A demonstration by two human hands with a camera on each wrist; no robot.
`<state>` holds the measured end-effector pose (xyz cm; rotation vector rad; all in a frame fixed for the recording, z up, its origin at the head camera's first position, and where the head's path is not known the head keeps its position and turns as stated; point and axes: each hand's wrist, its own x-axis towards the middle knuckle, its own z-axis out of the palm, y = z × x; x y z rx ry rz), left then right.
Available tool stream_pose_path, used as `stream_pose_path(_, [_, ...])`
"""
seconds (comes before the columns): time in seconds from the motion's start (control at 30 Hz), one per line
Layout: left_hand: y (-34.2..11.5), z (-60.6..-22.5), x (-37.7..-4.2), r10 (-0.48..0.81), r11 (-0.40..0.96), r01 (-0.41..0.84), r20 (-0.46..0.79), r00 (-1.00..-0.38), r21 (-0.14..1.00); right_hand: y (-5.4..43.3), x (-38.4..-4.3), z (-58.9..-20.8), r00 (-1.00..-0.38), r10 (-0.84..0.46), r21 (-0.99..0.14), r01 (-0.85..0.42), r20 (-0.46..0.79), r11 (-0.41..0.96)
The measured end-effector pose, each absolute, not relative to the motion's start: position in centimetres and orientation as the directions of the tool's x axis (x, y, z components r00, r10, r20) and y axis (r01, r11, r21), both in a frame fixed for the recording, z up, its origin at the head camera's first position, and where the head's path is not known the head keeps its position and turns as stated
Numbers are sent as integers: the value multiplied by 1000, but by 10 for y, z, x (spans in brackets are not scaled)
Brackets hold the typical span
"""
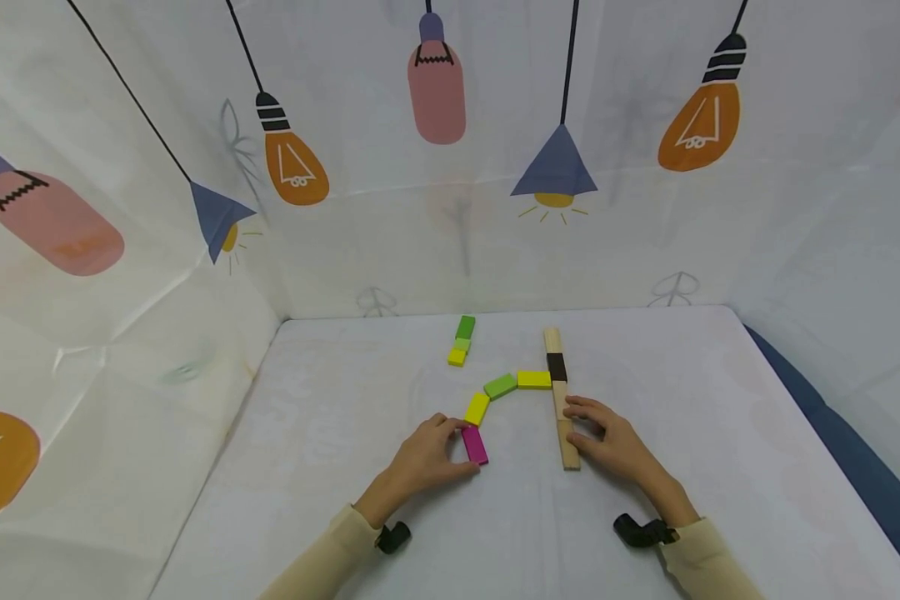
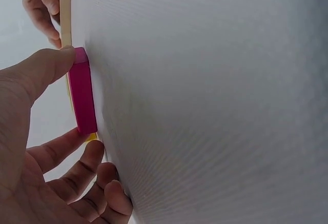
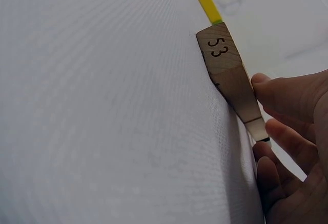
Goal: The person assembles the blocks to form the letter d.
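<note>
My left hand (image 1: pixel 425 457) pinches a magenta block (image 1: pixel 475 445) by its two ends, thumb at the near end and index finger at the far one. In the left wrist view the magenta block (image 2: pixel 83 96) stands on its narrow side on the white surface. Its far end meets a yellow block (image 1: pixel 477 409), followed by a green block (image 1: pixel 501 386) and another yellow block (image 1: pixel 534 380) in a curve. That curve meets a straight row of plain wooden blocks (image 1: pixel 561 402) with one dark block (image 1: pixel 557 367). My right hand (image 1: pixel 613 442) rests its relaxed fingertips along the row's right side.
Farther back lies a short line of a dark green block (image 1: pixel 465 327), a light green block (image 1: pixel 461 344) and a yellow block (image 1: pixel 457 357). White cloth printed with lamps (image 1: pixel 555 167) hangs behind and beside the white table (image 1: pixel 345 375).
</note>
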<state>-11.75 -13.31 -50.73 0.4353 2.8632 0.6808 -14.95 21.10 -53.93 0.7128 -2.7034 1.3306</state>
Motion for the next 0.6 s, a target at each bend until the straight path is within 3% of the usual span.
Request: stream_pose_path(0.6, [-137,-508,-118,328,847,250,-92,-940,469,211,-151,-542,-875,-385,-717,-468,293,517])
